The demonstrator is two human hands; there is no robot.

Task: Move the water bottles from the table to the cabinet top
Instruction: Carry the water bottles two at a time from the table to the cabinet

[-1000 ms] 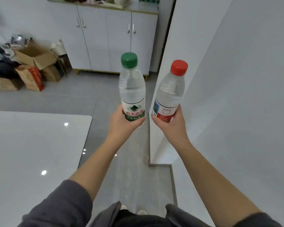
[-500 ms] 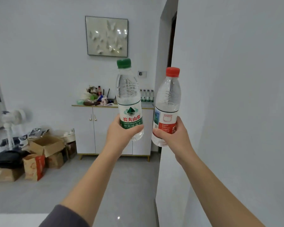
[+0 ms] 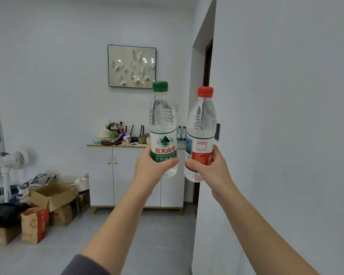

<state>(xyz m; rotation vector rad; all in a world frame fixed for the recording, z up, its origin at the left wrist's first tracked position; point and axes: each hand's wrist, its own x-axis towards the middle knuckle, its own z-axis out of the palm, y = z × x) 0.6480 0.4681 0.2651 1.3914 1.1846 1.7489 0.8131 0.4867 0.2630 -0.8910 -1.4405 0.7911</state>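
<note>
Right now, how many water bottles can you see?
4: green-capped bottle in the left hand, red-capped bottle in the right hand, two far bottles on the cabinet top; more may hide behind those held.

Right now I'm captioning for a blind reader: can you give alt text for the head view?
A person's left hand grips a clear plastic water bottle with a green cap, the right hand a clear plastic bottle with a red cap, both upright. Ahead stands a cluttered white cabinet.
</note>
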